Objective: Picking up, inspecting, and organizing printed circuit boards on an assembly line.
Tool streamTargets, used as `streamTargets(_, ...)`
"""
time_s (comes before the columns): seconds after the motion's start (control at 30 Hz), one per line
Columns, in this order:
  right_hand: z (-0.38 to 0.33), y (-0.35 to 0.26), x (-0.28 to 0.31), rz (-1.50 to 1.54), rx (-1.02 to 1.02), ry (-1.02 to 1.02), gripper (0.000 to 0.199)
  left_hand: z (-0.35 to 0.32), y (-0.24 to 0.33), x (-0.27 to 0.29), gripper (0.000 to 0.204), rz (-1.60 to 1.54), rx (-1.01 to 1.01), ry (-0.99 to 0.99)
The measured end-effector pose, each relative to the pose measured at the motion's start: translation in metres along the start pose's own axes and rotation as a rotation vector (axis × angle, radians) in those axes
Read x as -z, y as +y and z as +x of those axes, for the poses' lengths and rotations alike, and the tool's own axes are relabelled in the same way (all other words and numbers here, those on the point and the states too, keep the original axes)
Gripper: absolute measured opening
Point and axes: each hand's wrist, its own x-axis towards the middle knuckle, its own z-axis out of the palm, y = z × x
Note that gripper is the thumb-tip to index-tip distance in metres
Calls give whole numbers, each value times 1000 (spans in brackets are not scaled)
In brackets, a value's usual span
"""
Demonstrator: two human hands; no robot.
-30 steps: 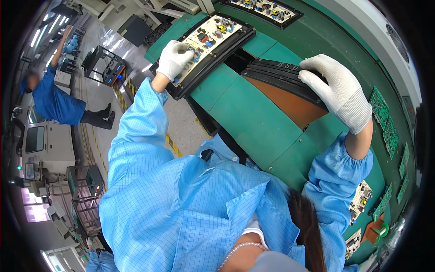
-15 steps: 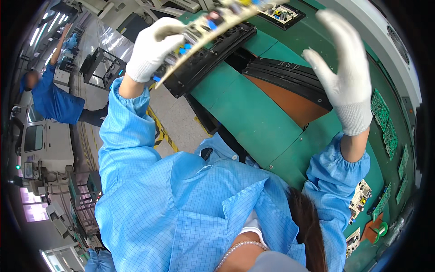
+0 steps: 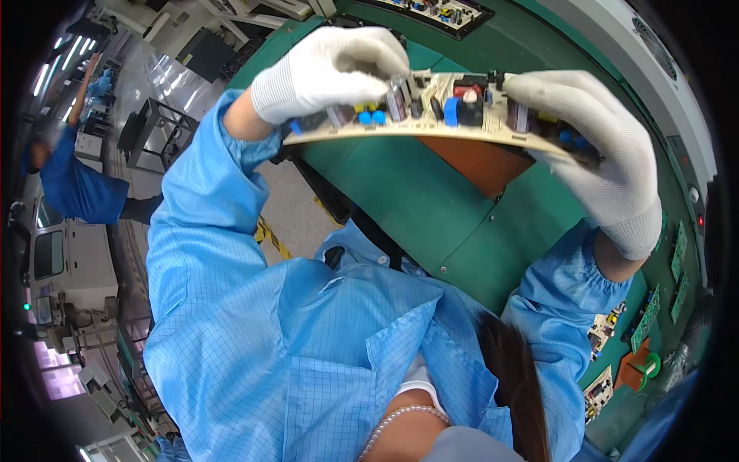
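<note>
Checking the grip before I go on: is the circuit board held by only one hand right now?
No, the left hand grips one end of the circuit board and the right hand grips the other.

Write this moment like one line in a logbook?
left hand: holds circuit board | right hand: holds other end | board: lifted above green table

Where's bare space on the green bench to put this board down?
Bare green bench lies just under the circuit board held by the left hand and right hand, beside the brown panel. The right edge is crowded with small boards; a tray fills the far end.
</note>
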Motion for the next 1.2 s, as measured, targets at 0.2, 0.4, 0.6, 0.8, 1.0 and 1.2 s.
streamTargets(0.2, -1, -11, -9, -75, -149, 295, 39, 14, 38, 23, 33, 137, 343, 319)
streamTargets(0.4, 7, -21, -20, -263, -333, 412, 49, 23, 41, -6, 83, 716, -187, 458)
streamTargets(0.6, 18, -61, -32, -485, -373, 353, 68, 49, 39, -39, 57, 772, -328, 406)
streamTargets(0.8, 0, -35, 2, -421, -83, 112, 93, 59, 27, -45, 33, 755, -302, 369)
streamTargets(1.0, -34, 6, 29, -27, -126, 655, 66, 43, 26, -31, 29, 576, -147, 337)
streamTargets(1.2, -36, 8, 18, -234, -194, 713, 55, 30, 2, -21, 36, 268, 302, 213)
